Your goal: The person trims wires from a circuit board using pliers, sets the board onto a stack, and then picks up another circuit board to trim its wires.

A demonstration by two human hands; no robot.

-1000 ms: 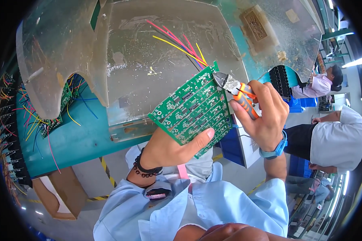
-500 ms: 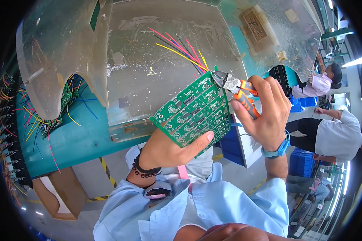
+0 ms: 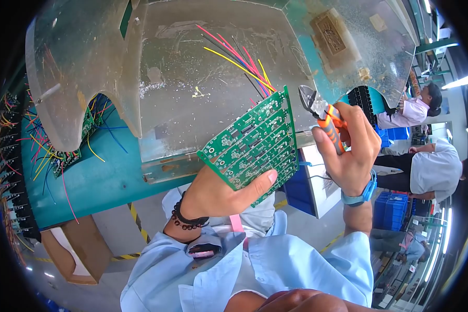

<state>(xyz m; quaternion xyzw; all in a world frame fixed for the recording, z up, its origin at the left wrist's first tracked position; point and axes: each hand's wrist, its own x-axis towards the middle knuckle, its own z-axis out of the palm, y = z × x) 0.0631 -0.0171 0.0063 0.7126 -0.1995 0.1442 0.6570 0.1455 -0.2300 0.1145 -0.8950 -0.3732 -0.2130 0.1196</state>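
My left hand (image 3: 234,195) grips a green circuit board panel (image 3: 255,143) by its lower edge, thumb on the face, fingers hidden behind. The panel is tilted and split into several strips. Red, black, yellow and blue wires (image 3: 242,60) stick out past its far edge. In my right hand (image 3: 356,151) are diagonal cutters (image 3: 322,112) with orange and grey handles, my fingers wrapped round them. Their metal jaws stand just right of the panel's upper right corner, apart from it.
A clear plastic shield (image 3: 83,62) with curved cutouts stands over the green bench (image 3: 114,192). More wired circuit boards (image 3: 88,125) lie at the left, beside a black rack (image 3: 23,192). A cardboard box (image 3: 83,249) is below. Other people (image 3: 434,169) are at the right.
The cutters have moved right, off the panel's upper right corner, as my right hand drew away. The panel and its wires have shifted only slightly; my left hand keeps its grip.
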